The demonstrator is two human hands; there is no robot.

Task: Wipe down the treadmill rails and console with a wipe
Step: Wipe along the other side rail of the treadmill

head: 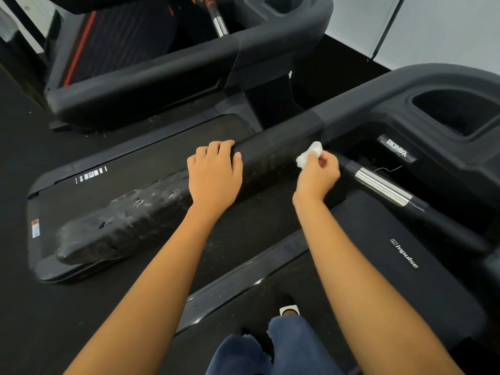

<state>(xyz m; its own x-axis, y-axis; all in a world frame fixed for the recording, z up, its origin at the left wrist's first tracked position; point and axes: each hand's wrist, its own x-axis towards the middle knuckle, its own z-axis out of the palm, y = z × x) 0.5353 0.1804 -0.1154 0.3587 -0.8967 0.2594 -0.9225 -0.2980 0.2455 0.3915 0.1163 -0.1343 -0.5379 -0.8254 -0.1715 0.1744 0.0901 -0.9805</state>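
Left hand (215, 171): laid over the top of the rail (151, 209) at about mid-length, fingers together and curled over the far edge, thumb on the near side. It grips the rail.

Right hand (318, 175): thumb and fingertips pinch a small crumpled white wipe (308, 154). The other fingers are loosely bent. The wipe touches the rail's near face, just short of where the rail joins the console (433, 109).

The two hands are near each other on the rail but apart.

Rail condition: black padding. The stretch toward its free end, lower left, shows whitish streaks and several small tears (the stretch between the hands looks plainer).

Steel grip (382, 189): just right of the right hand, untouched.

Motor cover (400, 253): below the grip, marked "impulse".

Second treadmill (162, 85): beyond the rail.
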